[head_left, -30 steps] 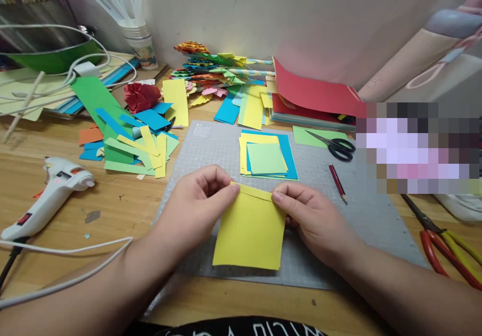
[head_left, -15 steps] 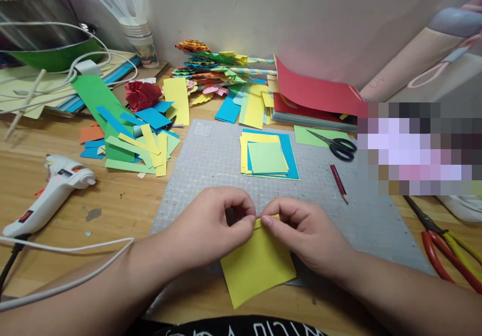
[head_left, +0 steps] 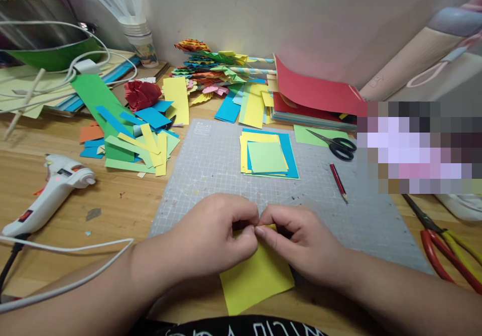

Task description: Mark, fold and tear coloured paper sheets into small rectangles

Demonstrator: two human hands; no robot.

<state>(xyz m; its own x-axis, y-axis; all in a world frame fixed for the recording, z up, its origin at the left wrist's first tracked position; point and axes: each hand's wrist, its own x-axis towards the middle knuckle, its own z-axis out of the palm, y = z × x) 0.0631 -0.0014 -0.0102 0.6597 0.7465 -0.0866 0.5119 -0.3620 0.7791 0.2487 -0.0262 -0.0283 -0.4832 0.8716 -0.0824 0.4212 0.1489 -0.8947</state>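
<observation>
A square sheet of yellow paper [head_left: 258, 281] hangs by its far edge from my fingertips, above the near edge of the grey cutting mat [head_left: 211, 160]. My left hand [head_left: 222, 233] pinches that edge near its middle. My right hand [head_left: 297, 235] pinches it right beside, the two hands' fingertips meeting. Fingers hide much of the top edge, where a narrow fold may lie. Beyond the hands, a stack of square papers in yellow, blue and light green [head_left: 268, 157] rests on the mat.
Black scissors [head_left: 341, 147] and a dark red pencil [head_left: 339, 183] lie at the mat's right, red-and-yellow-handled scissors [head_left: 437, 240] further right. On the left are a white glue gun [head_left: 56, 190], a cable and paper strips [head_left: 143, 147]. Folded paper flowers [head_left: 211, 67] lie by the wall.
Both hands have come slightly nearer to me, and the yellow paper has moved with them. The left fingers now cover more of its top edge.
</observation>
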